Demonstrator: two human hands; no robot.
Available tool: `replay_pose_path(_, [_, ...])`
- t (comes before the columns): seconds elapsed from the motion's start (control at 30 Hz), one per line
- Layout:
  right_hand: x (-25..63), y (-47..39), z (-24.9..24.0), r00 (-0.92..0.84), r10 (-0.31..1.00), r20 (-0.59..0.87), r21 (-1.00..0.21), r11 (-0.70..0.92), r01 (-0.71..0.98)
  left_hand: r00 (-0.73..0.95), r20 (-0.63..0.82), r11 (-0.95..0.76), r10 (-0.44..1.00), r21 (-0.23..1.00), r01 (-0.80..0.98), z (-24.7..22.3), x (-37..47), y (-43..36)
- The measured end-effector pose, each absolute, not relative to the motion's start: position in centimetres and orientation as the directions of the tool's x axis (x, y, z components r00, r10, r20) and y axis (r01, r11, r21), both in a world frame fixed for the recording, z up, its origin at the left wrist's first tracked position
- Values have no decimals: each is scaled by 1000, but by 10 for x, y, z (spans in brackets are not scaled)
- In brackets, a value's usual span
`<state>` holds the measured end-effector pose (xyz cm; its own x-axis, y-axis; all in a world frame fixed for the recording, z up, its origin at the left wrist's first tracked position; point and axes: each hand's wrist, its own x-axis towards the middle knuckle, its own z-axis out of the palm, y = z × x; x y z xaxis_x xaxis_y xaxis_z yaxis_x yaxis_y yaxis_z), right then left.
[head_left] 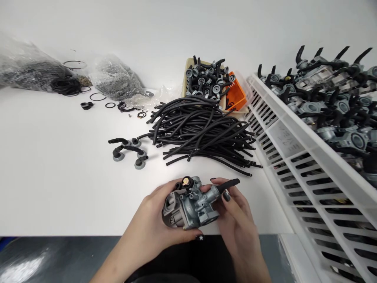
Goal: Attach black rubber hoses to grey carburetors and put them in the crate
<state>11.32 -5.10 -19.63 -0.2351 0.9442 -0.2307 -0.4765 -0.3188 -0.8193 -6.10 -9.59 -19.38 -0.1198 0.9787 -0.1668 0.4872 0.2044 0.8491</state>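
A grey metal carburetor is held just above the table's front edge, its silver body facing up. My left hand wraps round its left side, thumb along the bottom. On the right, my right hand grips the round cap at the carburetor's end, where a short black rubber boot sticks out; thumb and fingers close about the base of that boot. Beyond my hands lies a heap of black rubber hoses. To its left stand several loose caps with black boots.
A white slatted crate piled with carburetors fills the right side. Behind the hoses are a yellowish bin of booted caps and an orange bin. Plastic bags of small parts and black rings lie at back left.
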Motion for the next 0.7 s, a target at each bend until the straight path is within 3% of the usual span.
replay_pose_path(0.7, [112,-44,-209,-262,957,-122,-869,-231,-438,-118,-205,236,972,853,465,-194,-61,-96])
